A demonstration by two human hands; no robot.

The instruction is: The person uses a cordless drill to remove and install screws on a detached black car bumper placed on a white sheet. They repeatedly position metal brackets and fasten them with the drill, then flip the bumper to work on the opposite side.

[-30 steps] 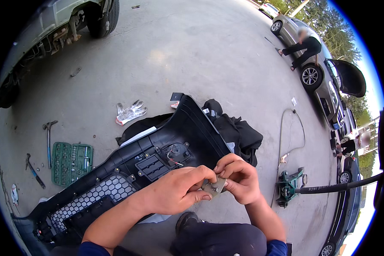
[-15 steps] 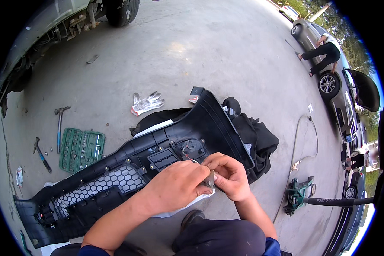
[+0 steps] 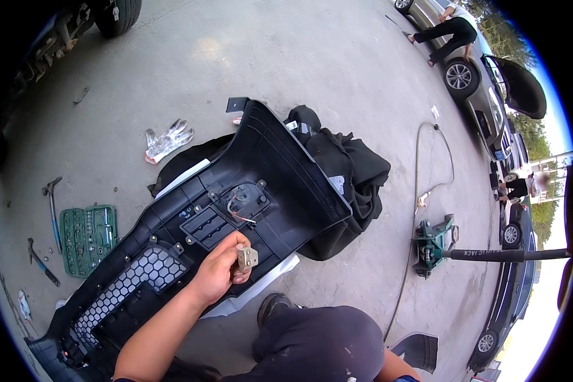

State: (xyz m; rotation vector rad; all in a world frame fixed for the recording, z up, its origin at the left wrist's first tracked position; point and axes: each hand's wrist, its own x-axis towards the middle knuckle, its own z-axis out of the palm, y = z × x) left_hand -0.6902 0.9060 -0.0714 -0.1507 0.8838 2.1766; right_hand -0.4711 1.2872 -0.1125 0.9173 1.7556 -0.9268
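My left hand (image 3: 219,270) is closed around a small beige-grey part with holes (image 3: 248,258), gripped between thumb and fingers. It is held above the inner side of a black car bumper cover (image 3: 280,184), which lies on the ground with its honeycomb grille (image 3: 130,280) at lower left. Just beyond that hand, a round lamp unit (image 3: 243,198) sits in the bumper, and a short red-and-white wire (image 3: 242,218) runs loose from it. Only a piece of my right forearm (image 3: 395,368) shows, beside my knee; the right hand itself is out of view.
A green socket set case (image 3: 88,240) lies open left of the bumper, near two hammers (image 3: 52,207). A stained work glove (image 3: 169,140) lies beyond. Black cloth (image 3: 350,172) is bunched by the bumper's right end. A green floor jack (image 3: 433,248) stands right; another person (image 3: 455,28) bends by a car.
My right hand has let go of the small part and dropped out of view toward the lower right. My left hand keeps it. The whole view has shifted, uncovering the lamp unit's wire.
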